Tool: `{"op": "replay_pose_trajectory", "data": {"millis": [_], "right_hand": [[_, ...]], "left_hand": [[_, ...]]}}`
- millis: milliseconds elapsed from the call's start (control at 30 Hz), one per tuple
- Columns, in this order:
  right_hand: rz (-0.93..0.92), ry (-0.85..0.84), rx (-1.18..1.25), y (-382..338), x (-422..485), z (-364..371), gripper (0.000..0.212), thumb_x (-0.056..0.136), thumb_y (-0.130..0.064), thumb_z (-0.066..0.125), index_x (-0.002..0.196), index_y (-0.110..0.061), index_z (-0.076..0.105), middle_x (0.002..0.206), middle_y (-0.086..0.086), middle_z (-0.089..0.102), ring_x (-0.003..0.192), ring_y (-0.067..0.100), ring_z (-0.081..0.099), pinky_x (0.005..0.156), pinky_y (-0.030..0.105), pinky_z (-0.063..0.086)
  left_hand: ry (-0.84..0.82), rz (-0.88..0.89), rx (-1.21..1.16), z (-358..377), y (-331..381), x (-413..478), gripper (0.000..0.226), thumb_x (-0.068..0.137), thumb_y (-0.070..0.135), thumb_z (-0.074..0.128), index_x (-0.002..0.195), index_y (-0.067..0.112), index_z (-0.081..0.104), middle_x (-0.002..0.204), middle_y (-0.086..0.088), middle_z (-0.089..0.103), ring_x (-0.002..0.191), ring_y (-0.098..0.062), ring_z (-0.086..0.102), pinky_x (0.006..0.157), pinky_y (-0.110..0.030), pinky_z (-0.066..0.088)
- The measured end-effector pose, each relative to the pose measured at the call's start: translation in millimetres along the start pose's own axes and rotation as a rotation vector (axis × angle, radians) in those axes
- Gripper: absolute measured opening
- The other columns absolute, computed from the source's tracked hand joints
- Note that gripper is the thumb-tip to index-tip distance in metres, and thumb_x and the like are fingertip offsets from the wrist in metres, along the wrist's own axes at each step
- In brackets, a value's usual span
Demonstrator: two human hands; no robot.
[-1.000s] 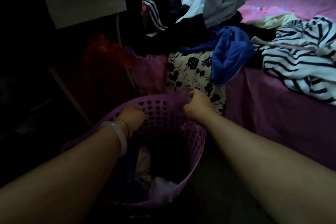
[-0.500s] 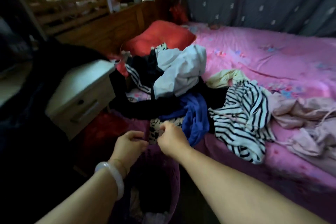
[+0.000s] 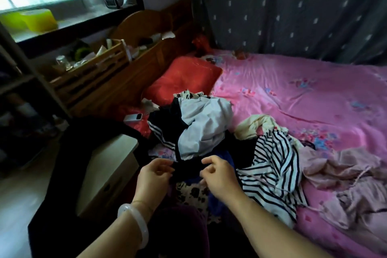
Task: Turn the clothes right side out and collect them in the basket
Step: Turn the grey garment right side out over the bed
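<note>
A heap of clothes lies on the near edge of the pink bed (image 3: 293, 94): a white and black top (image 3: 201, 128), a black and white striped garment (image 3: 272, 167), a floral piece (image 3: 192, 192), a blue garment (image 3: 225, 156), a dark garment (image 3: 186, 168), and a dusty pink garment (image 3: 345, 174). My left hand (image 3: 154, 176) and my right hand (image 3: 219, 176) hover over the dark garment, fingers curled and apart, holding nothing. The purple basket (image 3: 184, 230) sits low between my forearms, mostly in shadow.
A white bedside drawer unit (image 3: 109, 165) stands left of the basket, draped with dark cloth. A red pillow (image 3: 182, 79) and a phone (image 3: 133, 117) lie near the wooden headboard (image 3: 134, 65). A dark curtain hangs behind the bed.
My hands let go of the basket rim and rose to the clothes heap. My view lifted from the basket to the bed and window.
</note>
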State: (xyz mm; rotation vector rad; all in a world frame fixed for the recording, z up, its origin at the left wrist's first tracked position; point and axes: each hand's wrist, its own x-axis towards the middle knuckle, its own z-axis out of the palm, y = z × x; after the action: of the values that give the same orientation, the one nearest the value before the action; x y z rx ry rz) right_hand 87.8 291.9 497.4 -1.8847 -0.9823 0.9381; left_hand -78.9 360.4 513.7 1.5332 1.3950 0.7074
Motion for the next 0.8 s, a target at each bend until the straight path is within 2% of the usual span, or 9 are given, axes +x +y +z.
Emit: {"op": "replay_pose_trajectory", "data": {"millis": [100,200,267,400,500,567,667,733,800], "right_hand": [[0.040,-0.014,0.041,5.7,38.1,-29.3,0.016,0.088,-0.009,0.055,0.100,-0.016,0.063,0.074,0.003,0.066,0.064,0.010,0.069,0.066,0.030,0.057],[0.086,-0.004,0.037,12.0,92.7,-59.1,0.012,0.089,-0.008,0.055,0.094,-0.015,0.063,0.082,0.004,0.066,0.062,0.011,0.067,0.065,0.027,0.057],[0.104,0.009,0.031,11.6,130.4,-76.2,0.013,0.088,-0.007,0.057,0.089,-0.018,0.063,0.084,0.003,0.066,0.064,0.011,0.065,0.063,0.024,0.056],[0.140,0.009,-0.023,8.6,218.9,-98.3,0.019,0.079,-0.009,0.060,0.075,-0.027,0.063,0.082,0.000,0.069,0.080,0.022,0.067,0.075,0.039,0.058],[0.114,0.032,-0.093,5.7,278.5,-100.4,0.017,0.078,-0.010,0.060,0.087,-0.019,0.071,0.099,0.005,0.069,0.095,0.027,0.066,0.088,0.034,0.053],[0.114,0.040,-0.168,3.3,313.3,-101.9,0.023,0.081,-0.009,0.057,0.098,-0.013,0.072,0.116,0.009,0.060,0.107,0.027,0.060,0.098,0.027,0.044],[0.171,0.024,-0.252,1.7,358.5,-105.9,0.029,0.083,-0.011,0.052,0.104,-0.016,0.072,0.136,0.015,0.046,0.126,0.028,0.047,0.107,0.027,0.036],[0.224,-0.026,-0.245,4.2,386.5,-105.7,0.025,0.084,-0.009,0.054,0.099,-0.015,0.073,0.133,0.016,0.049,0.127,0.029,0.045,0.102,0.032,0.042],[0.327,-0.077,-0.036,9.5,401.2,-103.2,0.011,0.082,-0.003,0.061,0.086,-0.007,0.071,0.104,0.016,0.057,0.094,0.029,0.058,0.075,0.035,0.051]], "left_hand": [[-0.007,0.031,0.089,16.0,28.8,27.1,0.028,0.081,-0.007,0.061,0.089,0.019,0.069,0.082,0.000,0.070,0.078,-0.012,0.066,0.067,-0.016,0.049],[-0.016,0.001,0.170,37.9,58.2,68.1,0.028,0.084,-0.001,0.060,0.090,0.025,0.069,0.085,0.004,0.068,0.078,-0.009,0.066,0.060,-0.010,0.048],[-0.026,-0.026,0.169,52.1,78.9,93.9,0.029,0.084,0.001,0.060,0.087,0.029,0.066,0.087,0.002,0.068,0.080,-0.014,0.067,0.063,-0.013,0.050],[-0.038,-0.067,0.190,83.7,116.6,143.7,0.034,0.081,0.003,0.064,0.083,0.037,0.061,0.088,0.003,0.068,0.079,-0.015,0.066,0.071,-0.023,0.053],[-0.043,-0.090,0.196,101.0,129.7,172.7,0.033,0.079,0.004,0.066,0.085,0.036,0.061,0.088,0.003,0.067,0.070,-0.011,0.062,0.062,-0.018,0.050],[-0.033,-0.097,0.196,105.5,134.1,188.9,0.031,0.080,0.003,0.066,0.086,0.034,0.062,0.089,0.003,0.067,0.069,-0.010,0.062,0.063,-0.016,0.050],[-0.025,-0.092,0.199,105.7,138.8,206.9,0.033,0.081,0.002,0.064,0.086,0.034,0.061,0.091,0.003,0.066,0.073,-0.010,0.063,0.060,-0.011,0.048],[-0.014,-0.086,0.211,103.0,137.9,217.5,0.033,0.081,0.003,0.065,0.087,0.035,0.061,0.092,0.005,0.067,0.072,-0.007,0.062,0.059,-0.009,0.047],[-0.009,-0.091,0.221,99.2,134.8,223.5,0.032,0.080,0.003,0.066,0.090,0.034,0.064,0.091,0.005,0.067,0.073,-0.004,0.063,0.062,-0.009,0.047]]}}
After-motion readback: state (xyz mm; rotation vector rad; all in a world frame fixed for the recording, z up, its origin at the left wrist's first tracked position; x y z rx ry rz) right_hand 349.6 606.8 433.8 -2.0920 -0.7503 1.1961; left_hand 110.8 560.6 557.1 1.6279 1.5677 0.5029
